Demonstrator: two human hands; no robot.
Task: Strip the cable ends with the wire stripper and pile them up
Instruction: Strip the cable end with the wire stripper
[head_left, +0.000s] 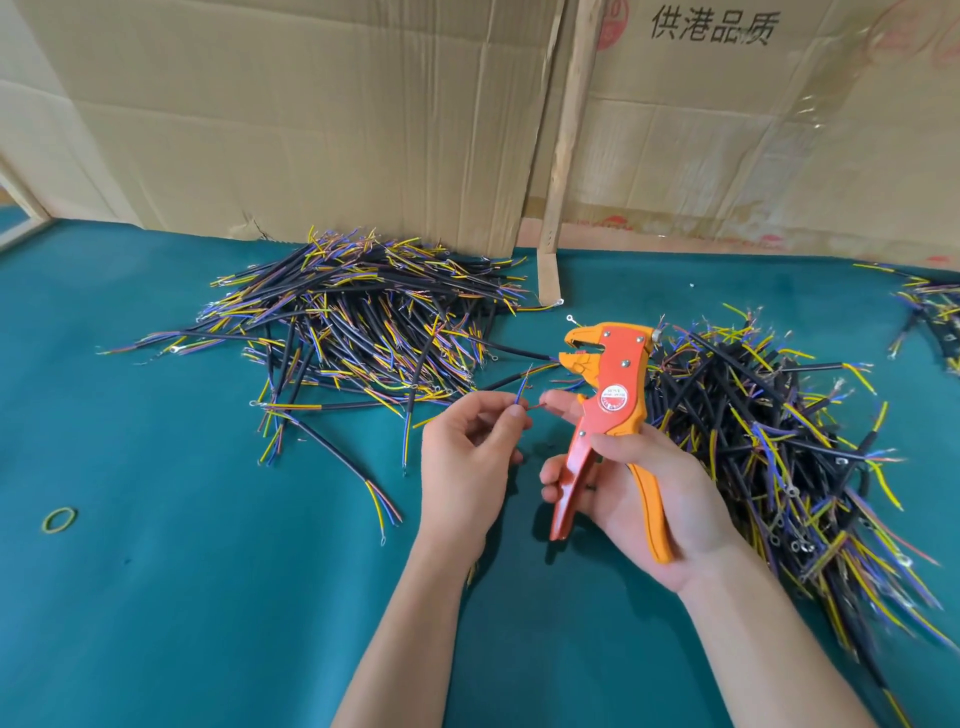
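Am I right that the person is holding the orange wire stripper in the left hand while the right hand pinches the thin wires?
Not quite: the hands are swapped. In the head view, the right hand holds the orange wire stripper, while the left hand pinches the thin wires.

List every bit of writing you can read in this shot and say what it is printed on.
"供港品质": black print on the right cardboard sheet standing behind the table.
Red round stamps along the top edge of that cardboard: cut off and faded, not readable.
Red marks along its bottom edge: too blurred to read.
Round red-and-white sticker on the wire stripper: lettering too small to read.
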